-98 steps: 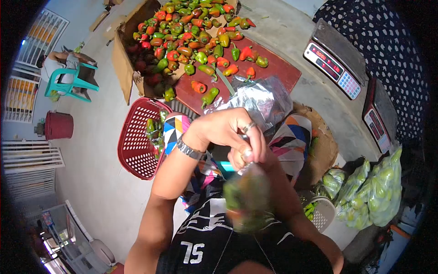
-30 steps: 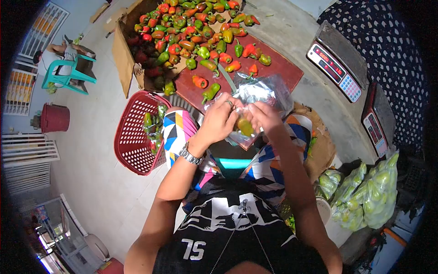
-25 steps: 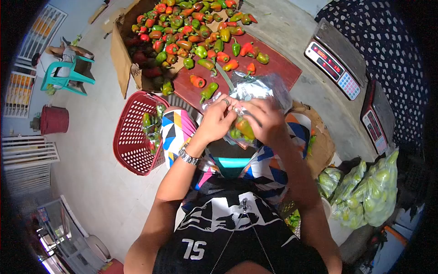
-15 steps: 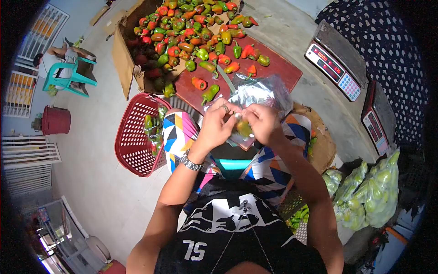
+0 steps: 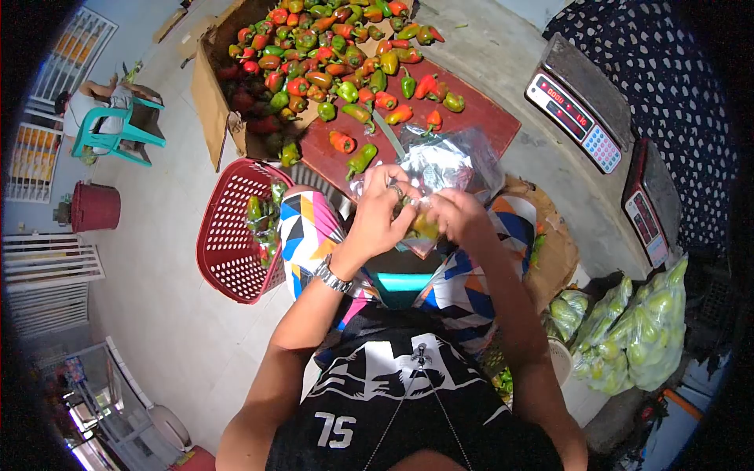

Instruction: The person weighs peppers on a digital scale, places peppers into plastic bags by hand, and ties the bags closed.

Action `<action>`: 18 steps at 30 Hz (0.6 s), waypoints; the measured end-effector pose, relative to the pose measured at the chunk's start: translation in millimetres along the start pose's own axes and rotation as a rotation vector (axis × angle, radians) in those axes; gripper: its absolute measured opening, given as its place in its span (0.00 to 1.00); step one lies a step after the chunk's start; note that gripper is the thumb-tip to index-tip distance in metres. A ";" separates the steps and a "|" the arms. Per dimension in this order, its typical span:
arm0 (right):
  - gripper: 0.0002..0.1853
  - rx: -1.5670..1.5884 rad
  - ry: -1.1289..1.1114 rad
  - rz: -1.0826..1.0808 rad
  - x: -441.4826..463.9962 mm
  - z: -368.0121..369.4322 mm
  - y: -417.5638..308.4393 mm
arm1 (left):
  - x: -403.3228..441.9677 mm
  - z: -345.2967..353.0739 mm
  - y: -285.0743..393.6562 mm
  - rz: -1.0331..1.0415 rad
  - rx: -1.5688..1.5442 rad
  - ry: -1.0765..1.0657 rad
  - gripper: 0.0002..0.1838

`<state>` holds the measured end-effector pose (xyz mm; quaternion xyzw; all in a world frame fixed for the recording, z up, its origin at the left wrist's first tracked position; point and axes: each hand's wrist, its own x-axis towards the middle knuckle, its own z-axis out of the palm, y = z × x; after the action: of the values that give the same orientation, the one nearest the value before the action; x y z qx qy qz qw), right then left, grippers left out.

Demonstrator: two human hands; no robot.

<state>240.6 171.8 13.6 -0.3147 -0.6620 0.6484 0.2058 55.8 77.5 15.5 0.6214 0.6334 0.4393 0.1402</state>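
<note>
A small clear plastic bag (image 5: 425, 229) with green and reddish peppers inside hangs between my hands over my lap. My left hand (image 5: 381, 210) pinches the gathered top of the bag between thumb and fingers. On the other side, my right hand (image 5: 463, 217) is closed at the bag's neck, its fingertips slightly blurred. Just beyond them a stack of clear plastic bags (image 5: 452, 161) lies shiny on the dark red board (image 5: 491, 118). Loose peppers, among them a green one (image 5: 362, 159), lie on that board, next to a knife (image 5: 387, 132).
A cardboard box (image 5: 210, 118) spills red and green peppers onto the board. A red basket (image 5: 228, 228) with bagged peppers stands left of my knee. Two digital scales (image 5: 577, 118) sit at right, above large bags of green produce (image 5: 648, 337). Someone sits on a green chair (image 5: 118, 129).
My right hand has shifted a little right and down, away from my left hand, which stays on the bag's top. The seated person's arm has moved slightly.
</note>
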 end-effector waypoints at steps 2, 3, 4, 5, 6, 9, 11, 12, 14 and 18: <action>0.17 -0.546 0.198 -0.381 -5.7 6.0 -11.5 | -5.3 4.2 -3.0 -0.053 -0.017 0.026 0.07; 0.19 -0.674 0.200 -0.511 -6.1 5.3 -16.2 | -7.2 6.6 -6.3 -0.092 -0.083 0.015 0.07; 0.22 -0.803 0.201 -0.645 -4.6 3.9 -18.2 | -8.0 8.9 -11.5 -0.129 -0.147 0.006 0.08; 0.24 -0.841 0.097 -0.660 -3.1 1.9 -5.4 | -10.7 11.2 -15.3 -0.170 -0.211 -0.005 0.08; 0.23 -0.844 0.077 -0.693 -3.5 2.0 -1.5 | -13.9 14.2 -17.4 -0.204 -0.251 -0.029 0.09; 0.20 -0.861 0.005 -0.764 4.8 -0.9 6.2 | -16.2 16.9 -19.6 -0.290 -0.338 -0.043 0.10; 0.18 -0.872 -0.056 -0.733 6.8 -6.8 16.1 | -16.5 9.0 -16.6 -0.298 -0.308 -0.094 0.10; 0.15 -0.816 0.006 -0.710 8.2 -4.1 15.3 | -14.0 4.6 -13.9 -0.298 -0.294 -0.118 0.10; 0.10 -0.702 0.127 -0.655 5.6 6.9 13.3 | -13.6 0.0 -7.3 -0.287 -0.273 -0.123 0.09; 0.09 -0.253 0.056 -0.043 5.5 17.8 17.2 | -20.4 2.1 -5.5 -0.186 -0.231 -0.121 0.09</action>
<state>227.1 161.9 -5.4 -0.3417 -0.7391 0.5461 0.1969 57.5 60.7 2.8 0.5652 0.6238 0.4560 0.2889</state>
